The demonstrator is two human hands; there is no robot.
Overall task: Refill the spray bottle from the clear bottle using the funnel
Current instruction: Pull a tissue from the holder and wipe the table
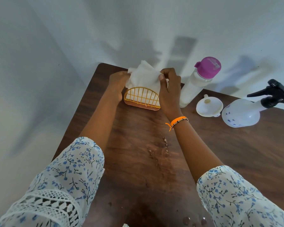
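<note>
The clear bottle point(196, 84) with a purple cap stands upright at the back of the brown table. To its right the white funnel point(209, 106) rests mouth-up on the table. Further right stands the white spray bottle point(241, 113) with a black trigger head. None of these is touched. My right hand point(168, 89) pinches a white tissue point(142, 77) rising out of a yellow wire napkin holder point(142, 99). My left hand point(117, 84) presses against the holder's left side and the tissues.
Water drops and wet streaks point(159, 151) lie on the brown table point(236, 153) between my forearms, with more drops at the near edge. The table's left edge and back edge meet pale walls. An orange thread band circles my right wrist.
</note>
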